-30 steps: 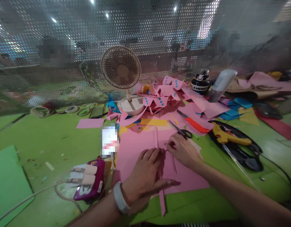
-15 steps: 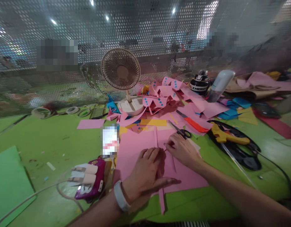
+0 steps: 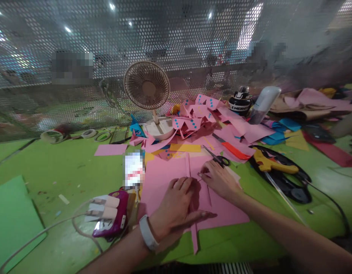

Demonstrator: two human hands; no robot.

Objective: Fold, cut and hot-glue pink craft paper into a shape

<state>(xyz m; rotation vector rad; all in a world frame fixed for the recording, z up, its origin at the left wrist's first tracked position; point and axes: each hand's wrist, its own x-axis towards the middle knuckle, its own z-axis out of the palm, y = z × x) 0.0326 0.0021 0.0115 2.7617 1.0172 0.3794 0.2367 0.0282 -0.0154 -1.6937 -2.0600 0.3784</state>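
Note:
My left hand (image 3: 174,203), with a pale band on the wrist, lies over a narrow folded pink paper strip (image 3: 194,241). Its thumb is stretched to the right and its fingers are bent over the strip, pressing down. Underneath is a large pink paper sheet (image 3: 156,179). To the right, my right hand (image 3: 220,180) rests on the same sheet with thumb and fingertips drawn together; whatever is between them is too small to make out. A crease or raised edge runs down the sheet just below those fingertips. Black-handled scissors (image 3: 222,161) lie right behind my right hand.
A small fan (image 3: 149,89) stands behind a lit phone (image 3: 133,169). Cut pink pieces (image 3: 190,123) are heaped at the back. On the right, a yellow glue gun (image 3: 270,163) rests on a black tray (image 3: 301,196). A purple plug-in device (image 3: 116,217) with cables sits at left.
Both hands hold nearly the same position on the pink paper. The whole view has shifted slightly; nothing has visibly been picked up or let go.

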